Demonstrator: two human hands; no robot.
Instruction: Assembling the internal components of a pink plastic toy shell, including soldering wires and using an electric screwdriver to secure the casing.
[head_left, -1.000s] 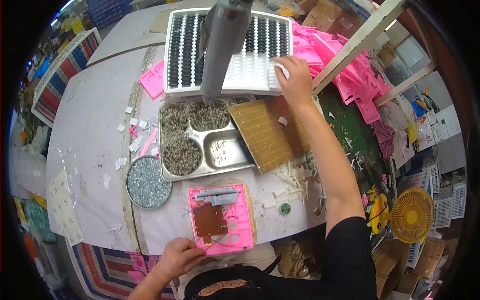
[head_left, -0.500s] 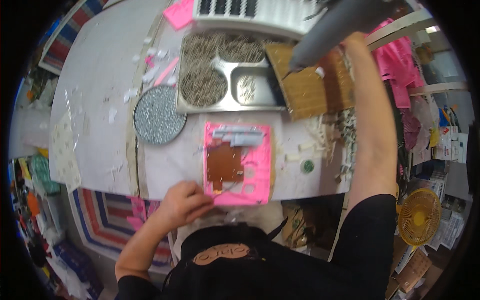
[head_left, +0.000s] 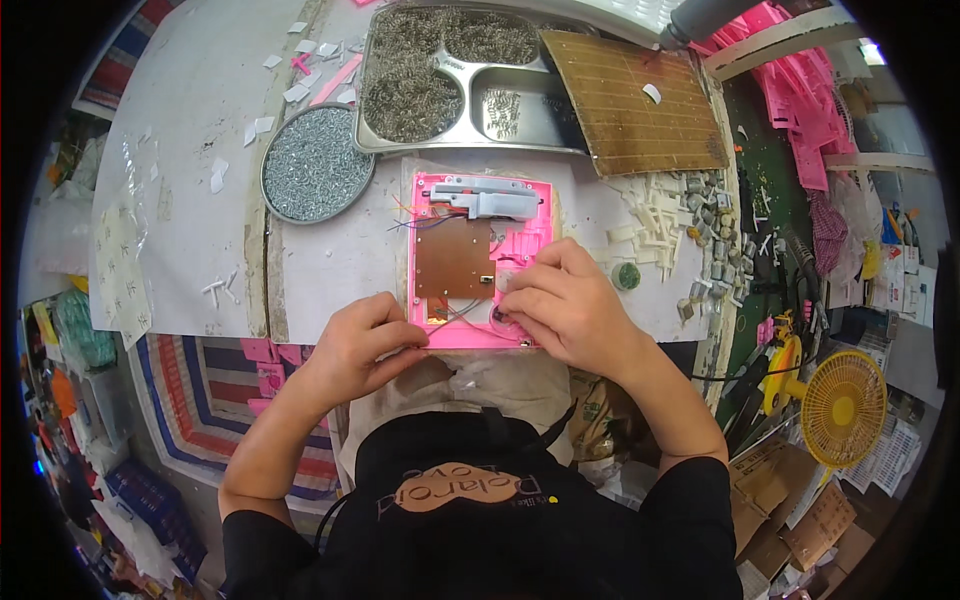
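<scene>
Sitting at the near edge of the worktop (head_left: 190, 250), the pink housing (head_left: 522, 245) lies open side up between the two hands, its long axis running away from the body. The right hand (head_left: 568, 305) reaches in over the housing's right side, toward the near-right corner, and its grip is drawn nearly closed, thumb and fingertips about a small dark piece (head_left: 497, 315). That piece lies left of the right palm, at the fingertips, so the right hand is the nearer one to it. The left hand (head_left: 370, 345) is at the near-left corner, its thumb and fingers close together where thin wires (head_left: 462, 319) run to them; whether its grip has hold of a wire or only rests on the rim, I cannot tell. Inside the housing, a brown board (head_left: 452, 260) fills the left part, with a long grey part (head_left: 500, 204) lying crosswise at the far end. Beyond stands a divided steel tray (head_left: 463, 80): small metal pieces (head_left: 410, 105) heap its left and far compartments, while the near-right one has only a small patch of them. A brown ribbed sheet (head_left: 640, 105) overlaps the tray's right side. Left of the housing, a round dish (head_left: 264, 172) is full of small silvery pieces (head_left: 318, 160).
</scene>
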